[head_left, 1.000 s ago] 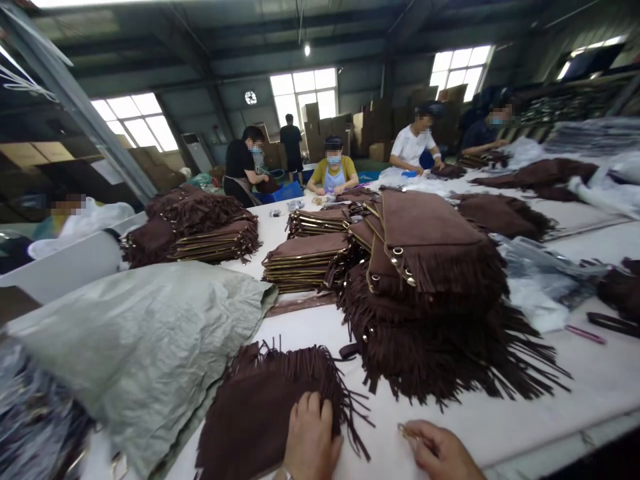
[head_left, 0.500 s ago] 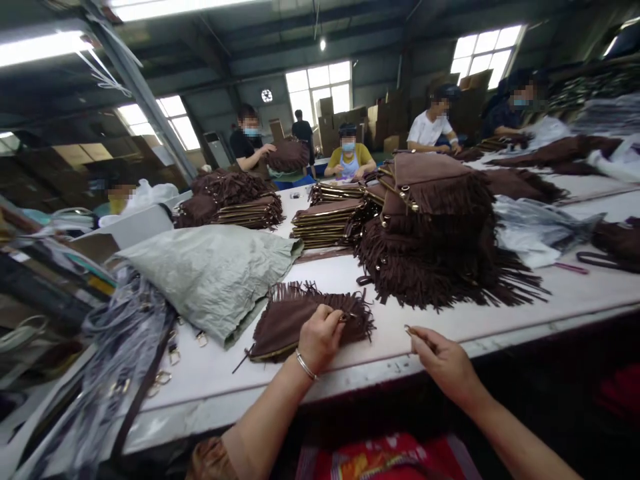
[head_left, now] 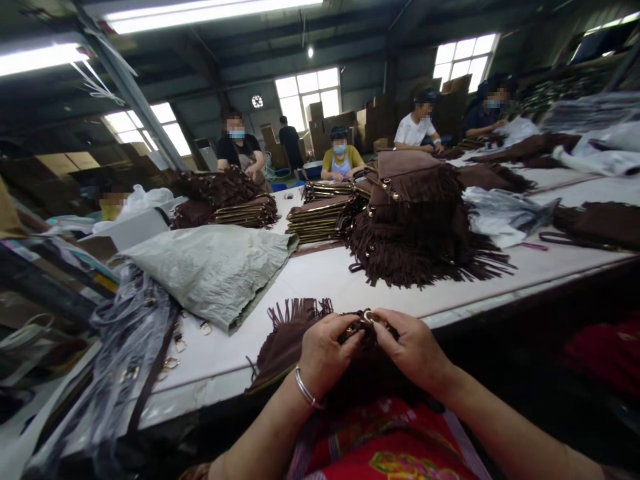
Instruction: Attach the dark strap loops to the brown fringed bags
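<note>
1. We are pulling the fringed brown bag (head_left: 290, 337) over the table edge (head_left: 475, 310), toward our lap.
2. Our left hand (head_left: 325, 353) and right hand (head_left: 413, 347) are pinching its metal ring (head_left: 369, 317), fingertips meeting to steady it.

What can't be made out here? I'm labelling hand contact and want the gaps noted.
Head view only:
- Metal ring: mostly covered by both hands' fingertips.
- Fringed bag: near part hidden behind left hand and right hand.
- Each grip: too small to judge.
</note>
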A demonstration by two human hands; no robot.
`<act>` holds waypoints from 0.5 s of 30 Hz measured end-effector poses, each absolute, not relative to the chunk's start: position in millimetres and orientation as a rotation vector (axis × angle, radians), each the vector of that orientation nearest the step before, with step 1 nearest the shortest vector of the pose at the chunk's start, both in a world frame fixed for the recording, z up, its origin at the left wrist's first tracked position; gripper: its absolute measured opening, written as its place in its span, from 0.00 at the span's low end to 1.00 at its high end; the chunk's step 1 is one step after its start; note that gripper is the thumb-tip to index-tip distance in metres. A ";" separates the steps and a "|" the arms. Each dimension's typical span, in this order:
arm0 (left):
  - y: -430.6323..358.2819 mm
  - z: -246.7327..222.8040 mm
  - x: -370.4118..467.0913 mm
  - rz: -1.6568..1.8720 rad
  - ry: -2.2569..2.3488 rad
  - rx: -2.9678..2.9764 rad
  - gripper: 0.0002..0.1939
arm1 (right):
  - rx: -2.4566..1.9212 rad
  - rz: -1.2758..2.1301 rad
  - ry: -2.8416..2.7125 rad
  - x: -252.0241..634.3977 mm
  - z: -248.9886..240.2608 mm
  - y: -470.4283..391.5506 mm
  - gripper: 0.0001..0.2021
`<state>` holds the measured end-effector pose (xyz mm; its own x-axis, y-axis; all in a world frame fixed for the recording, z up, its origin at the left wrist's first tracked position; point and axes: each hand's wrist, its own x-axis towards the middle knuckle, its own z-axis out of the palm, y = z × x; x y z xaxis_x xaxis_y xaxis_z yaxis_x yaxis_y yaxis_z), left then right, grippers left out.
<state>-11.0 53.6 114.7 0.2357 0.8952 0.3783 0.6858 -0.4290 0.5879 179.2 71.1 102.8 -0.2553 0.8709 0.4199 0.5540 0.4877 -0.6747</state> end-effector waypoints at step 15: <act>52.8 117.5 27.3 1.073 1.742 2.111 0.07 | -1.230 0.177 -1.922 180.2 88.0 57.6 0.10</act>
